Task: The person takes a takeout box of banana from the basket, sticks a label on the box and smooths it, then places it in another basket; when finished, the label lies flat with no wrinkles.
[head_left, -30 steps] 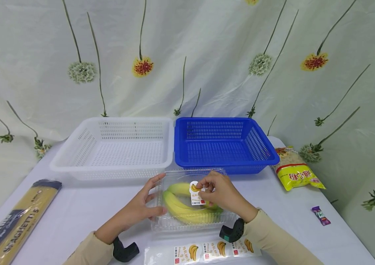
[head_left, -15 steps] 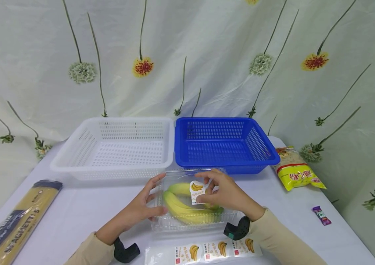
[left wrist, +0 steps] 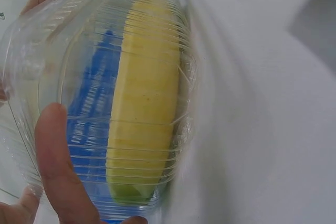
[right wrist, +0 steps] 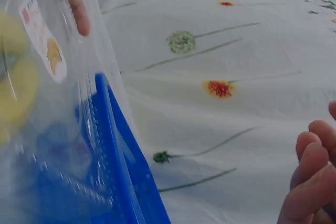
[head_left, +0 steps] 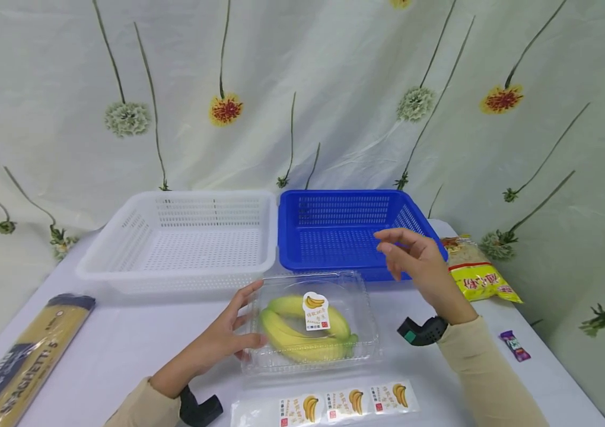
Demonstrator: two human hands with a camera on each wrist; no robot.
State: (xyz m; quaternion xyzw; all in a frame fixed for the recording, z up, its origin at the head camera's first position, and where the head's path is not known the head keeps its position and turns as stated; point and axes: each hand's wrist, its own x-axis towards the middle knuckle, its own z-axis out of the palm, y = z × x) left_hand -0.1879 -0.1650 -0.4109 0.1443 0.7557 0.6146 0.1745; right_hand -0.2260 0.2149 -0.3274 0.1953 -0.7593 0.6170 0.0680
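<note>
A clear plastic clamshell box stands on the table with bananas inside. A white banana sticker lies on its lid. My left hand grips the left side of the box, thumb at the front and fingers toward the back corner. In the left wrist view, one finger lies along the clear wall beside a yellow banana. My right hand is in the air before the blue basket, fingers loosely bent and holding nothing. The right wrist view shows its fingers apart from the box.
A sheet of banana stickers lies at the table's front. Behind the box are a white basket and a blue basket. A spaghetti pack lies left; a yellow food bag and a small purple packet lie right.
My right hand has let go of the sticker and moved up and right, off the lid. The sticker stays on the lid, now fully visible. My left hand keeps its hold.
</note>
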